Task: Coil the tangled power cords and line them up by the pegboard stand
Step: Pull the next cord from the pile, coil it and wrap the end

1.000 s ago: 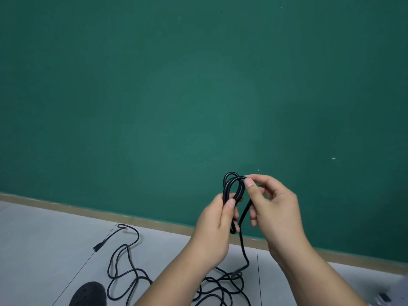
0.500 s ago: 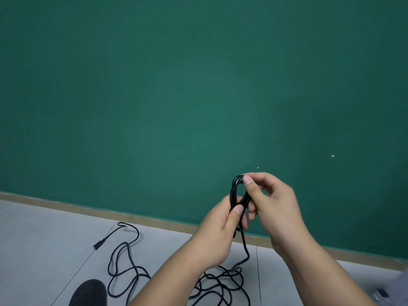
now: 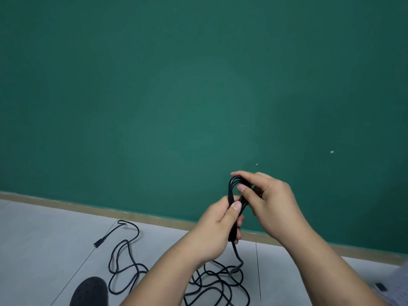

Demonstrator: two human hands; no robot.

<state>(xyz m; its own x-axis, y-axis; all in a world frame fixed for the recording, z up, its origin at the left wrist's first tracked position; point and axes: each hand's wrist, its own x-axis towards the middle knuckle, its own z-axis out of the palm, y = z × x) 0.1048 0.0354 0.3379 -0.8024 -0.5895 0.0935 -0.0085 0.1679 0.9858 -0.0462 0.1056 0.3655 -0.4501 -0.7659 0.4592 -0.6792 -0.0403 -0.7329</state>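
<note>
Right hand (image 3: 272, 202) has slid over the coil (image 3: 230, 191) top, pinching it; left hand (image 3: 217, 226) grips the base. Coil stands upright between them; slack cord (image 3: 238, 255) trails down-left on the floor (image 3: 44, 239)

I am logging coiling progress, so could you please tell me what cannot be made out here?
Head view, coil: loop count hidden by the left hand and right hand gripping it.
Head view, loose cord: its far run passes behind the forearms and off the bottom edge.
Head view, grey object: cut off by the right edge, unidentifiable.
Head view, pegboard stand: out of frame.
</note>
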